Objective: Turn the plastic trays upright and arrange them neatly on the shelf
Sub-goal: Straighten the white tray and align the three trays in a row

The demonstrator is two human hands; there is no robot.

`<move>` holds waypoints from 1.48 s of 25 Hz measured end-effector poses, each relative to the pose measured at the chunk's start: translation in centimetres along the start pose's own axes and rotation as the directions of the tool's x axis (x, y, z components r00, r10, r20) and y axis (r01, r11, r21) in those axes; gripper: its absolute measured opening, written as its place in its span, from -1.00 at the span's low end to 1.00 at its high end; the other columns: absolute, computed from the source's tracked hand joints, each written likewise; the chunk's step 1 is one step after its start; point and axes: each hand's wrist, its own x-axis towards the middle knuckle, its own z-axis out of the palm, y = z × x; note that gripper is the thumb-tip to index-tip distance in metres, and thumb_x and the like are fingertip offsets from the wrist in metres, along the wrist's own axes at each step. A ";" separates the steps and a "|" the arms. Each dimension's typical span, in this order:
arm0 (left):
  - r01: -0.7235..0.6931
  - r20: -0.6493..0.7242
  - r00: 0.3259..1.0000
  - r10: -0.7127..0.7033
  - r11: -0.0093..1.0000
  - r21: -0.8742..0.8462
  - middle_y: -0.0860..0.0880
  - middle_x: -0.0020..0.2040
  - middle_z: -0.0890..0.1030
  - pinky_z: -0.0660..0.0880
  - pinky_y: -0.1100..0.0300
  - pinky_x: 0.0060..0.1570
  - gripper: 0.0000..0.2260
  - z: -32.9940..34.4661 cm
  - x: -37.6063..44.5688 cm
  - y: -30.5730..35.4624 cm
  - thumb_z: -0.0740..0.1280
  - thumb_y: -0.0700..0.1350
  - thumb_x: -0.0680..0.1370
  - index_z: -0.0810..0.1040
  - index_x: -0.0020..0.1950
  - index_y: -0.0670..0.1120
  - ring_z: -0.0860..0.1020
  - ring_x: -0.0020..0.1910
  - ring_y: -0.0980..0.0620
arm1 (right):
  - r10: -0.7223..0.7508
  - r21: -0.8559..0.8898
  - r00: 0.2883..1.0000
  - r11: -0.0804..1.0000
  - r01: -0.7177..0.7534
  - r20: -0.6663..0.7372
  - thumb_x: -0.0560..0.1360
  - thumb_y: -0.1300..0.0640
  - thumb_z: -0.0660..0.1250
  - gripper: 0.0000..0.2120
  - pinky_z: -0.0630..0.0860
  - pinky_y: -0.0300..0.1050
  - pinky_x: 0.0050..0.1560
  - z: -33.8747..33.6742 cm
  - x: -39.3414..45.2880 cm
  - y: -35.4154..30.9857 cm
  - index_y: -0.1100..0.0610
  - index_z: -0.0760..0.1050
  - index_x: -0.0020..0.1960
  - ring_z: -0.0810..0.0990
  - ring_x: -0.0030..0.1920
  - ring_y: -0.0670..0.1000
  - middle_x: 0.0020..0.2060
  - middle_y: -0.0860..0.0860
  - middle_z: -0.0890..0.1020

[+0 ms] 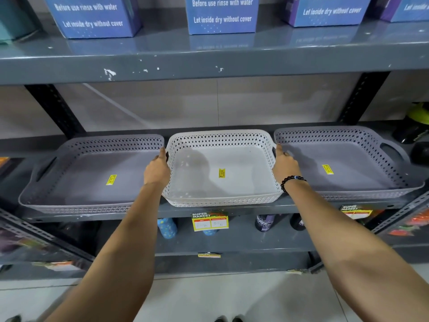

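Observation:
Three perforated plastic trays stand upright side by side on the grey metal shelf (178, 211). The white tray (243, 159) is in the middle, with a grey tray (81, 182) to its left and another grey tray (348, 163) to its right. Each has a yellow sticker on its floor. My left hand (156, 169) grips the white tray's left side at the handle. My right hand (285, 165), with a black bead bracelet at the wrist, grips its right side. The fingertips of both hands are hidden behind the tray's walls.
Blue boxes (221, 15) stand on the shelf above. Bottles (167, 226) stand on the shelf below, behind a yellow price tag (210, 220). Dark bottles, one with a yellow-green lid (415, 126), sit at the far right. Slotted black uprights (55, 110) flank the bay.

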 end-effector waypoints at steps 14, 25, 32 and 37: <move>-0.004 0.020 1.000 0.004 1.000 0.005 -0.29 0.18 0.55 0.54 -0.10 0.04 -0.39 -0.3 0.4 -0.2 0.04 -0.41 0.53 0.02 0.55 -0.11 0.56 0.06 -0.28 | -0.033 -0.074 0.999 0.997 0.032 -0.017 0.53 0.37 0.11 -0.36 0.57 0.04 -0.09 0.6 0.5 0.2 0.18 -0.04 0.54 0.61 0.04 0.27 0.14 0.33 0.53; -0.017 0.013 1.000 0.017 1.000 -0.024 -0.30 0.18 0.55 0.52 -0.11 0.04 -0.49 -0.3 0.8 -0.1 0.02 -0.31 0.58 0.06 0.54 -0.14 0.55 0.07 -0.29 | -0.037 -0.070 0.999 0.997 0.035 -0.025 0.53 0.38 0.09 -0.37 0.58 0.04 -0.11 0.5 0.5 0.3 0.19 -0.02 0.54 0.62 0.00 0.26 0.09 0.32 0.55; -0.019 0.015 1.000 0.019 1.000 -0.009 -0.29 0.20 0.53 0.51 -0.11 0.09 -0.52 -0.3 0.9 0.0 0.00 -0.26 0.60 0.06 0.54 -0.14 0.54 0.09 -0.29 | -0.047 -0.096 0.998 0.994 0.044 -0.028 0.52 0.40 0.10 -0.36 0.57 -0.02 -0.14 0.4 0.4 0.2 0.21 -0.03 0.54 0.64 -0.02 0.23 0.06 0.31 0.57; -0.015 0.013 1.000 0.015 1.000 0.002 -0.29 0.19 0.53 0.52 -0.10 0.06 -0.51 -0.1 1.1 -0.1 0.01 -0.26 0.60 0.05 0.55 -0.13 0.54 0.08 -0.28 | -0.050 -0.096 0.999 0.994 0.049 -0.009 0.52 0.39 0.09 -0.36 0.58 0.01 -0.10 0.4 0.5 0.3 0.21 -0.05 0.54 0.63 0.00 0.22 0.10 0.31 0.55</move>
